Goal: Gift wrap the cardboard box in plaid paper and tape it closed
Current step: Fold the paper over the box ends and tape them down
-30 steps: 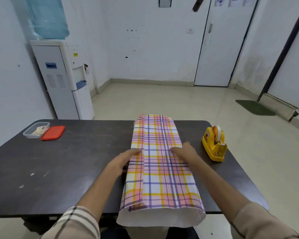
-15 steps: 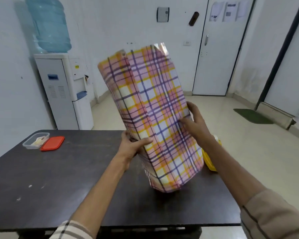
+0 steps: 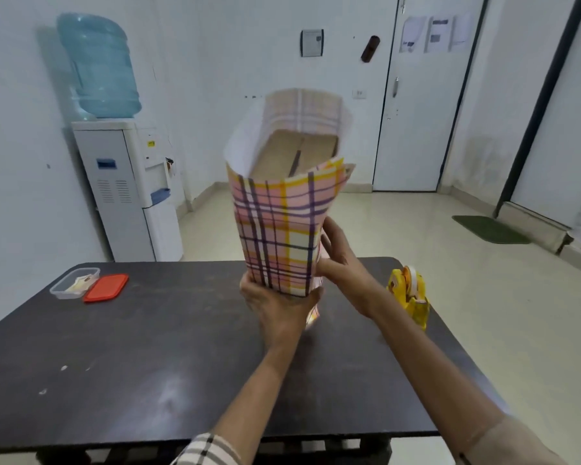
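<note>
Held clear of the table (image 3: pixel 148 347) as a tall sleeve of plaid paper (image 3: pixel 279 236), long axis close to vertical, open mouth pointing up and tipped a little toward the camera. Inside that mouth, well above both grips, the brown end of the cardboard box (image 3: pixel 294 152), flaps meeting at a seam.

Clasped at the bottom end by the left hand (image 3: pixel 275 307), fingers curled under and round the paper. Gripped just above and to the right of that by the right hand (image 3: pixel 341 260), thumb on the near face, fingers up the right side.

Beyond the right wrist, a yellow tape dispenser (image 3: pixel 410 297) standing on the table. Far out left of the left hand, a clear container (image 3: pixel 61 290) beside a red lid (image 3: pixel 106 287).

Half a second ago: tilted leftward, plaid face to the camera, mouth unseen. Now stood straight. A second ago: flat on the table under both palms.
</note>
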